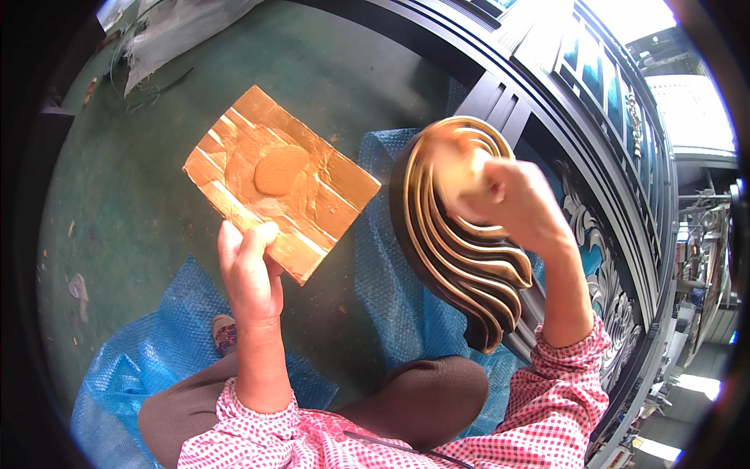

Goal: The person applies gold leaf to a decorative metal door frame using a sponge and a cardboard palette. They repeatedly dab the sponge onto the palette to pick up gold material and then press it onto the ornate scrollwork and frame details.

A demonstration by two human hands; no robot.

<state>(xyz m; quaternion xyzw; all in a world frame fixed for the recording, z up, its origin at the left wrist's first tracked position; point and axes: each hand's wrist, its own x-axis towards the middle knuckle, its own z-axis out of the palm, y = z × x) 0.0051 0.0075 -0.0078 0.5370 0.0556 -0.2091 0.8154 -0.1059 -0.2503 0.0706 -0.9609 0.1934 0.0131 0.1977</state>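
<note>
My left hand (251,270) grips the near edge of a flat, cardboard-like board (328,195) coated in gold paint, thumb on top. A round patch of wet-looking gold paint (281,170) lies at its middle. To the right is a dark carved ornament (445,262) with a curled top, flowing wavy strands and gold along its raised ridges. My right hand (508,195) is over the ornament's curled upper part, its fingers bent together. Motion blur and glare around the fingertips hide what they hold; a gold-coloured smear shows there.
Blue bubble wrap (141,375) lies by my legs, with another stretch (383,289) beneath the ornament. Dark framed panels (578,117) with silvery carving stand along the right. Translucent plastic sheeting (172,43) lies on the green floor (117,211) at the far left.
</note>
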